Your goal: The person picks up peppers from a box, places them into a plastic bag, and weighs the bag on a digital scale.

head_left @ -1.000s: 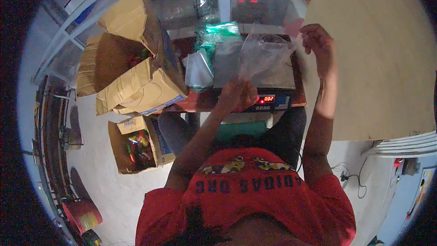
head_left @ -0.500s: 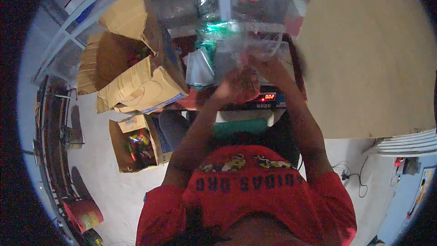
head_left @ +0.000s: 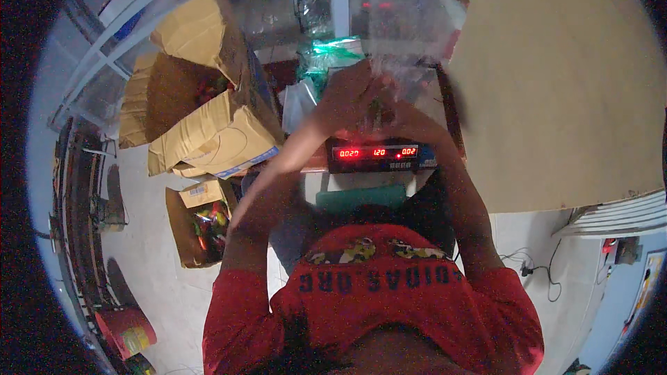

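Note:
My left hand [head_left: 347, 101] and my right hand [head_left: 415, 119] come together above a digital scale [head_left: 373, 157] with a lit red display. A clear plastic bag [head_left: 408, 38], smeared by motion, rises from between them. The fingers of both hands look closed round its lower part, though blur and the wrists hide the exact grip. Whatever the bag contains, if anything, is too blurred to make out. Just left of the hands lie a whitish plastic sheet or bag [head_left: 297, 105] and shiny green-lit plastic packaging [head_left: 323, 55].
A large open cardboard box [head_left: 222, 135] stands on the left, dark inside. A smaller carton [head_left: 182, 232] with colourful wrapped items sits below it on the floor. A big tan board [head_left: 563, 90] fills the right. Cables [head_left: 549, 274] lie on the floor at right.
My left hand has moved slightly up, and its elbow has swung out leftward. The bag stands taller and more blurred. More of the scale's display is uncovered.

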{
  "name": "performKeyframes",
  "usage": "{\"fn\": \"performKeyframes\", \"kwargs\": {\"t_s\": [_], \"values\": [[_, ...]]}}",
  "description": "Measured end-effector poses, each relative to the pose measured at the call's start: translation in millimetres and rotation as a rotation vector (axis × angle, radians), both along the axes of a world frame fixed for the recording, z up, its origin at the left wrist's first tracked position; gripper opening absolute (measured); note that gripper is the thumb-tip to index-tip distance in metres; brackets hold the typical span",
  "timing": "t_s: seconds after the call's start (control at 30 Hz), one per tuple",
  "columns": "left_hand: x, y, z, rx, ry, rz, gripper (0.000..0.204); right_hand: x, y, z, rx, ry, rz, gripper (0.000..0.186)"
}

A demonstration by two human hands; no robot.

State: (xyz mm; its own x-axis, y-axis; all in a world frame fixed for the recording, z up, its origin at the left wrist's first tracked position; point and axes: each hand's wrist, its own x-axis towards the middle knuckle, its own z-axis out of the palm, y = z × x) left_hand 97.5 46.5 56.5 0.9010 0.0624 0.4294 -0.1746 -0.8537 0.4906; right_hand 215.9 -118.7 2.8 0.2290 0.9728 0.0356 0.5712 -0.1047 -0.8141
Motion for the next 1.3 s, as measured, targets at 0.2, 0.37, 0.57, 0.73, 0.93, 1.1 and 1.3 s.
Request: {"fn": "performKeyframes", "kwargs": {"t_s": [0.2,0.37,0.57,0.73,0.93,1.1,1.3], "values": [[22.1,12.7,-12.8,0.051,-0.137,-0.18,0.045,-53.2,11.2,25.7,0.117,0.123,-0.115,0.04],[19.0,15.6,-14.4,-0.174,0.032,-0.182,0.052,-30.4,18.7,-10.6,0.2,0.328,-0.26,0.033],[-15.6,29.0,-53.3,-0.634,0.24,-0.254,0.056,-25.4,32.2,-35.5,0.581,-0.681,-0.427,0.034],[-24.0,13.8,-60.8,-0.561,0.55,-0.319,0.044,-19.1,23.3,-24.9,0.15,-1.008,-0.166,0.055],[-21.0,-6.0,-31.4,-0.803,0.639,-0.207,0.062,-28.1,16.2,9.0,0.37,-0.936,-0.051,0.09],[-11.8,0.5,-54.4,-0.732,0.602,-0.189,0.059,-40.6,10.3,40.4,0.229,-0.595,0.0,0.101],[-10.7,-12.1,-41.6,-0.729,0.483,-0.27,0.039,-7.6,23.5,8.4,0.248,-0.167,-0.093,0.036]]}}
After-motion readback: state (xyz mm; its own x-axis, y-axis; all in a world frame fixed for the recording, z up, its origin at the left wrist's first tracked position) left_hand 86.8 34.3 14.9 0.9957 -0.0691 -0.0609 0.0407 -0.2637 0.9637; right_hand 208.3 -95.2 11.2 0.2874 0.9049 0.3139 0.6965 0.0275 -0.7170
